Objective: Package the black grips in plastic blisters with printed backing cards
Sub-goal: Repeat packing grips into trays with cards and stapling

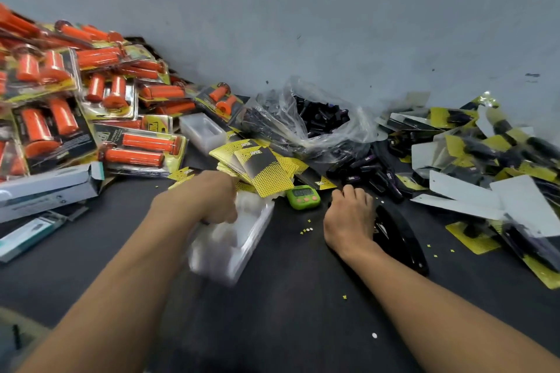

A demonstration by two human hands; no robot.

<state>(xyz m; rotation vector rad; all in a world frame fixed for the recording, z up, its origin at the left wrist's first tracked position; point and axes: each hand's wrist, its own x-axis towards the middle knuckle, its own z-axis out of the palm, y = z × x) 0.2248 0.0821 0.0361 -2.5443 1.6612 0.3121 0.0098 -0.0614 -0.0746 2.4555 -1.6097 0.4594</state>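
My left hand (209, 197) grips the top of a stack of clear plastic blisters (233, 248), which is blurred by motion on the dark table. My right hand (348, 215) rests with curled fingers beside a black stapler (400, 239); what it holds, if anything, is hidden. Loose black grips (366, 172) lie just beyond it, and more fill a clear plastic bag (321, 118). A fanned pile of yellow and black backing cards (260, 166) lies between the hands and the bag.
Packaged orange grips (75, 106) are heaped at the left against the grey wall. Finished black-grip packs (491, 160) are piled at the right. A green timer (303, 197) sits between my hands. White boxes (48, 188) lie at the left edge.
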